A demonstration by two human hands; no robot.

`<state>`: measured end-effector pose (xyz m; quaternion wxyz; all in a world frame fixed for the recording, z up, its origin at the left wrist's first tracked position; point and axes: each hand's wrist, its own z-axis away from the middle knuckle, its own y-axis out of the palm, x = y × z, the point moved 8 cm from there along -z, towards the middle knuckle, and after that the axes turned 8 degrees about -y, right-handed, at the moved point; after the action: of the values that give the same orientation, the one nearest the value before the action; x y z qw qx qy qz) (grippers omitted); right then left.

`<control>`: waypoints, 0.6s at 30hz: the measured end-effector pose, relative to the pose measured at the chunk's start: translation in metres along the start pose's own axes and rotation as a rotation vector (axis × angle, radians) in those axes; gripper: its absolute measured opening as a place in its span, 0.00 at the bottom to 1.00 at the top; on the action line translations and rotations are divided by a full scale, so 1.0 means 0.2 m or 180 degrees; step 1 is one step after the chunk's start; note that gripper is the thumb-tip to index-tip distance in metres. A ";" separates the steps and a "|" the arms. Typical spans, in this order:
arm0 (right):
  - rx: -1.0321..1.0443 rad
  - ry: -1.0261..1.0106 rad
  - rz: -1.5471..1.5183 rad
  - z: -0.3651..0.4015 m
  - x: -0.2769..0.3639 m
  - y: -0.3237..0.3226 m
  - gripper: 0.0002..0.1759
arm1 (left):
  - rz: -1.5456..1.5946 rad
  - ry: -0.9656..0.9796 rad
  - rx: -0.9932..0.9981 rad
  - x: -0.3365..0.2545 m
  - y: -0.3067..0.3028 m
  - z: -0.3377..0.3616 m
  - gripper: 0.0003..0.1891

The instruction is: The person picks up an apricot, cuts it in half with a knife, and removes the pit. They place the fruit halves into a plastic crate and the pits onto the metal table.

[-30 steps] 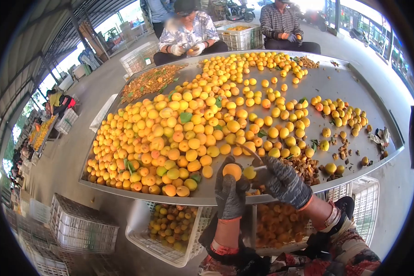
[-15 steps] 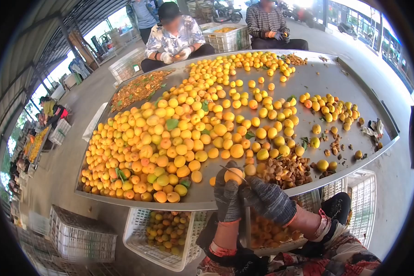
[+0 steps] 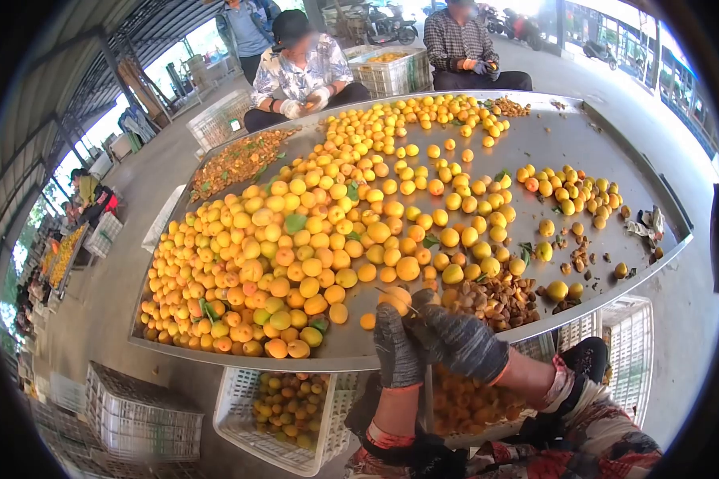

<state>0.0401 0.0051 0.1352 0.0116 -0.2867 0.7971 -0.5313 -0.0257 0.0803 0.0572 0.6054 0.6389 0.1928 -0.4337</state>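
Observation:
Both of my hands wear dark grey knitted gloves and meet at the table's near edge. My left hand (image 3: 397,347) is closed around an orange-yellow apricot (image 3: 394,300), which shows above the fingertips. Right beside it, my right hand (image 3: 465,339) is closed with its fingers pinched toward the fruit. A thin dark tool is barely visible at those fingertips; its kind cannot be made out. A large heap of whole apricots (image 3: 252,269) lies to the left and ahead. Just beyond my right hand is a pile of brown apricot pits (image 3: 499,299).
The metal table (image 3: 535,152) has a raised rim. Split fruit pieces (image 3: 236,164) lie at its far left. Under the near edge stand a white crate (image 3: 236,415) of darker fruit and another crate (image 3: 627,343). Two seated people work across the table.
The apricot in my left hand has tipped and sits slightly higher and farther left. The thin tool that crossed it no longer shows over the fruit. My view has shifted slightly.

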 end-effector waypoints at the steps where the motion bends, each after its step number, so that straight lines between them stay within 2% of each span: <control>1: -0.0223 0.0893 -0.0932 0.04 -0.09 0.04 0.23 | 0.0072 -0.0226 0.0080 0.01 0.02 0.01 0.23; 2: -0.0228 0.0884 -0.0929 0.03 -0.09 0.04 0.23 | 0.0144 -0.0460 0.0164 0.03 0.05 0.02 0.25; 3: -0.0429 0.0884 -0.1333 0.05 -0.09 0.01 0.23 | 0.0141 -0.0466 0.0172 0.00 0.07 0.03 0.25; 4: -0.0635 0.0898 -0.1737 0.07 -0.09 -0.01 0.24 | 0.0505 -0.0784 0.0263 -0.01 0.12 0.04 0.24; 5: -0.0652 0.0914 -0.1732 0.10 -0.14 -0.02 0.24 | 0.0868 -0.1093 0.0356 0.00 0.15 0.04 0.23; 6: -0.0525 0.0144 -0.0796 0.10 -0.13 -0.06 0.24 | 0.0862 -0.1091 0.0375 0.00 0.15 0.04 0.23; 7: -0.0380 -0.0611 0.0143 0.10 -0.08 -0.06 0.24 | 0.0206 -0.0707 0.0358 -0.04 0.12 0.03 0.22; 8: -0.0386 -0.0602 0.0148 0.11 -0.09 -0.07 0.24 | -0.0447 -0.0324 0.0336 -0.08 0.11 0.03 0.22; 10: -0.0244 -0.0669 0.0207 0.11 -0.10 -0.06 0.22 | -0.0581 -0.0280 0.0314 -0.09 0.10 0.03 0.22; 11: -0.0246 -0.0672 0.0207 0.10 -0.07 -0.07 0.22 | -0.0714 -0.0229 0.0287 -0.10 0.10 0.03 0.21; 12: -0.0175 0.0022 -0.0418 0.08 -0.11 -0.06 0.23 | -0.0717 -0.0224 0.0286 -0.06 0.09 0.03 0.21; 13: -0.0103 0.0724 -0.1040 0.08 -0.15 -0.02 0.23 | -0.0103 -0.0273 0.0230 0.02 0.08 0.01 0.20; 14: -0.0107 0.0723 -0.1037 0.08 -0.13 0.00 0.23 | 0.0516 -0.0319 0.0174 0.06 0.07 0.00 0.20; 15: -0.0432 0.0409 -0.0414 0.07 -0.08 -0.04 0.22 | 0.0521 -0.0311 0.0179 0.05 0.08 0.01 0.20; 16: -0.0752 0.0096 0.0206 0.07 -0.03 -0.08 0.21 | 0.0658 -0.0661 0.0131 0.08 0.09 0.01 0.20; 17: -0.0755 0.0094 0.0202 0.07 -0.04 -0.08 0.21 | 0.0790 -0.1015 0.0078 0.11 0.09 0.02 0.21; 18: -0.0487 0.0705 -0.0459 0.08 -0.12 -0.04 0.22 | 0.0784 -0.1017 0.0075 0.12 0.08 0.02 0.21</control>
<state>0.0677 0.0012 0.1284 -0.1365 -0.2828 0.8090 -0.4969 -0.0015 0.0673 0.0487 0.6693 0.5877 0.0096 -0.4544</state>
